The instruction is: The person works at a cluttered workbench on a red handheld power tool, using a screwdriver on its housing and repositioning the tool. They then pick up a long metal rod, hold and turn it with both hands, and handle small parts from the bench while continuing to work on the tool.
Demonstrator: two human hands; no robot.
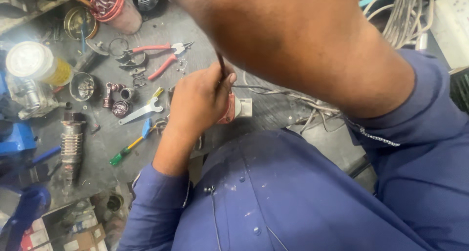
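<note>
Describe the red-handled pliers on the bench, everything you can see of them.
The red-handled pliers lie flat on the dark, grimy workbench, above and left of the left hand. Two slim red grips splay apart toward the lower left, so the tool lies partly open; the bare metal head with thin pointed tips aims right. The grips look plastic-coated, the head steel. Neither hand touches them. Small metal rings and loose bits lie close by.

One pair of red-handled pliers [159, 60], one flat wrench [141, 112], two screwdrivers [128, 147].
</note>
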